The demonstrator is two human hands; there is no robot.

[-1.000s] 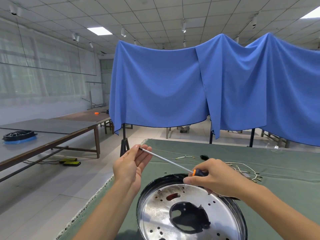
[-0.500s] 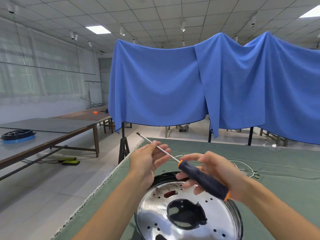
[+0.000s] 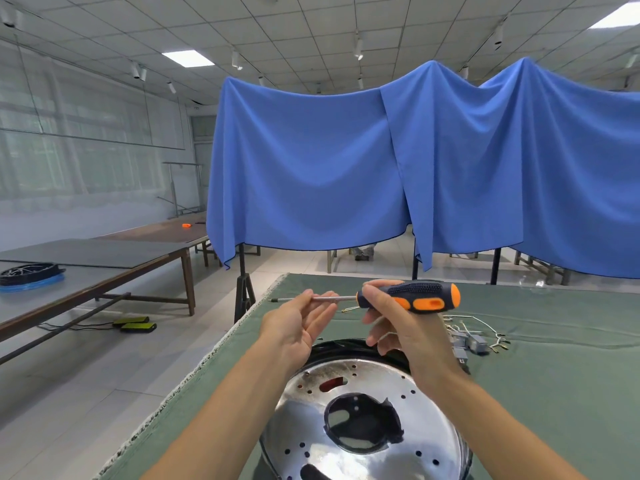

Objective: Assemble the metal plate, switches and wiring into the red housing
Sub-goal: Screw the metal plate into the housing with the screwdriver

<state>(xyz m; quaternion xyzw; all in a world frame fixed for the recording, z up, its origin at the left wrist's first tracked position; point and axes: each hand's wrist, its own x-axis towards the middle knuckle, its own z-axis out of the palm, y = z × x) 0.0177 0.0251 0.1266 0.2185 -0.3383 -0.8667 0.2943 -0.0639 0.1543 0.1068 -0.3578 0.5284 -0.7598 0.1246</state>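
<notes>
A round shiny metal plate (image 3: 367, 445) with a dark centre cut-out and several small holes lies in a dark-rimmed housing on the green table, right below my hands. My right hand (image 3: 398, 327) holds a screwdriver (image 3: 415, 297) by its black and orange handle, level above the table, shaft pointing left. My left hand (image 3: 298, 323) pinches the metal shaft between fingertips and thumb. A tangle of white wiring with small grey switches (image 3: 471, 341) lies on the cloth to the right of the plate.
The green cloth table (image 3: 554, 375) has its left edge beside my left arm. A blue curtain (image 3: 415, 168) hangs behind the table. Long tables (image 3: 104, 258) stand at the left, with a black and blue coil (image 3: 27, 275) on one.
The screwdriver has turned from a slant to level and risen, its handle now up at the right. My right hand has shifted its grip on the handle; my left hand stays on the shaft.
</notes>
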